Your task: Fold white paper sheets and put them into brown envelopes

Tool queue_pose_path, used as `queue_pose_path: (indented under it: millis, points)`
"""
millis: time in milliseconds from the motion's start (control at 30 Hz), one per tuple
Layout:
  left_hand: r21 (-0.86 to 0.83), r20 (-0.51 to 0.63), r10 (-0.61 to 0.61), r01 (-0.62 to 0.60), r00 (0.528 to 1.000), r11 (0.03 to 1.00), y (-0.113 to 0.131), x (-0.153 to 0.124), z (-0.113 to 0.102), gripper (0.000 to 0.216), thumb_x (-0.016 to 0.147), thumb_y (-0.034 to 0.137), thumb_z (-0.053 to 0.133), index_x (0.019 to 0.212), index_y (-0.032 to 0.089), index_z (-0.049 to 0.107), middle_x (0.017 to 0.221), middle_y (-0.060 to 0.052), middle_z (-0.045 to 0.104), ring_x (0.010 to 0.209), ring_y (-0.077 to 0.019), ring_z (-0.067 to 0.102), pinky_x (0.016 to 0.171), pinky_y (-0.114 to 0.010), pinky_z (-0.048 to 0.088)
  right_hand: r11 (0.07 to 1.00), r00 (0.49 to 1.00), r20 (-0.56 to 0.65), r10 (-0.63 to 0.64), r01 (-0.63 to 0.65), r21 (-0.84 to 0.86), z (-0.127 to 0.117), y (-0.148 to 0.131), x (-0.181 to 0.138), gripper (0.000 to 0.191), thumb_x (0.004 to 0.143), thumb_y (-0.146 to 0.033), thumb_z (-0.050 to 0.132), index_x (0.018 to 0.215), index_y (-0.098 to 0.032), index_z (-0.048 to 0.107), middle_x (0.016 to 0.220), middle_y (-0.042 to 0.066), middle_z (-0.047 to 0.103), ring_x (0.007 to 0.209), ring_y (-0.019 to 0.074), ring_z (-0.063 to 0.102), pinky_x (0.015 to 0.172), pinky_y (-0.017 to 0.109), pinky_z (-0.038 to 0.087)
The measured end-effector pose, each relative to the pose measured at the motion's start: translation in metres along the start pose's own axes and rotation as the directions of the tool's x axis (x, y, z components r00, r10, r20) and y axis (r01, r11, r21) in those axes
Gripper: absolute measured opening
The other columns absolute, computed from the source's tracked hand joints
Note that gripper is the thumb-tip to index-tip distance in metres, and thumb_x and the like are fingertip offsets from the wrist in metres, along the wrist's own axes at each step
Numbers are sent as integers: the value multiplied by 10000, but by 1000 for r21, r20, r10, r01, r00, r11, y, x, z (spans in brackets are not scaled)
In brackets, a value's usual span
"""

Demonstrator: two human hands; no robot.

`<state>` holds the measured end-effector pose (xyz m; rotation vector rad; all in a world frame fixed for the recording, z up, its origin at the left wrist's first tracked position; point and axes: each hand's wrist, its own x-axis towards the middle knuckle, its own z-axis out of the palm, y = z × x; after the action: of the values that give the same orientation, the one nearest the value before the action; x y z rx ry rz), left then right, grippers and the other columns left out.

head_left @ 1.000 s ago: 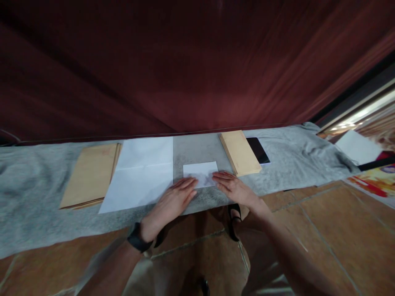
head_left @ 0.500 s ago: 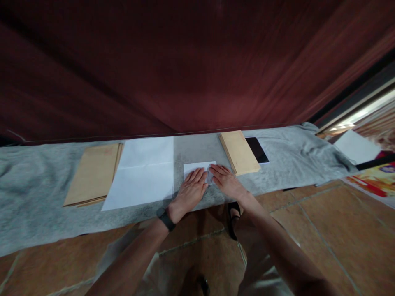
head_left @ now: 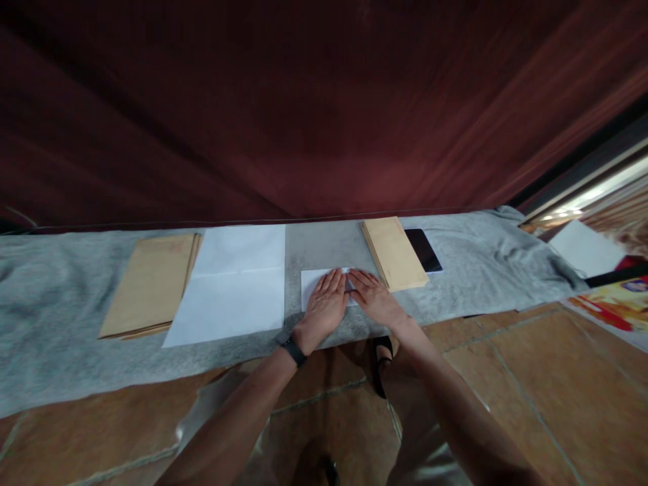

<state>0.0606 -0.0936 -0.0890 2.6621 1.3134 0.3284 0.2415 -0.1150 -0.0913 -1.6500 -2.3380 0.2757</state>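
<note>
A small folded sheet of white paper (head_left: 309,283) lies on the grey cloth, partly covered by my hands. My left hand (head_left: 327,301) rests flat on it with the fingers stretched out. Flat against its right end lies my right hand (head_left: 373,297), fingers extended toward the left. The fingertips of both hands are close together. To the left is a larger stack of white paper (head_left: 233,290) with a crease across it. Just right of my right hand sits a stack of brown envelopes (head_left: 397,253).
Another pile of brown envelopes (head_left: 149,287) lies at the left, touching the white sheets. A dark phone (head_left: 424,250) is partly under the right envelopes. The grey cloth (head_left: 480,263) covers a long narrow surface before a dark red curtain (head_left: 324,121). Tiled floor (head_left: 496,371) lies below.
My left hand has slid to the right along the folded paper, closer to my right hand. My right hand stays nearly in place at the paper's right end.
</note>
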Motion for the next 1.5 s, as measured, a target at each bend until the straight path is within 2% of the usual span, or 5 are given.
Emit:
queue_pose_path:
  millis: [300,667,900,1233,1500]
  points:
    - [28,-29,-35,36,999,999,-8,-9,-2,529,1023,335,391,1487,91,465,1567,-180,461,1497,-270,373,1217,-449,329,1000,999,21,29,-29,-4,-2,2,-2,502,1017,-273,467,1506,-162,486,1578,110,461,1462,279,415,1201,498,356]
    - [84,76,-39,32,996,996,-12,-12,-17,565,1027,370,426,1500,62,456,1592,-171,422,1510,-261,350,1233,-421,311,999,999,1,32,-32,-38,-6,0,-11,483,1013,-323,516,1467,-159,535,1568,132,471,1456,294,421,1200,504,359]
    - [107,84,-33,24,996,994,-12,-12,-17,524,1044,304,366,1495,56,466,1587,-164,431,1502,-252,364,1231,-410,311,999,999,17,-32,32,-29,-16,-4,-25,391,1027,-320,501,1374,-200,635,1532,108,519,1441,301,437,1197,526,364]
    - [145,118,-18,1,993,989,-16,-13,-15,525,985,126,381,1502,70,448,1602,-164,410,1512,-253,345,1220,-408,324,978,975,82,-205,201,58,-12,-30,-30,372,1021,-358,552,1373,-275,638,1493,76,564,1435,258,453,1223,494,337]
    - [86,63,-21,15,998,996,-20,-14,-16,577,1009,395,485,1517,122,450,1597,-133,427,1504,-258,361,1240,-441,300,990,992,37,-123,121,69,-19,-4,-32,351,1018,-326,554,1353,-295,655,1498,72,557,1417,272,472,1194,518,379]
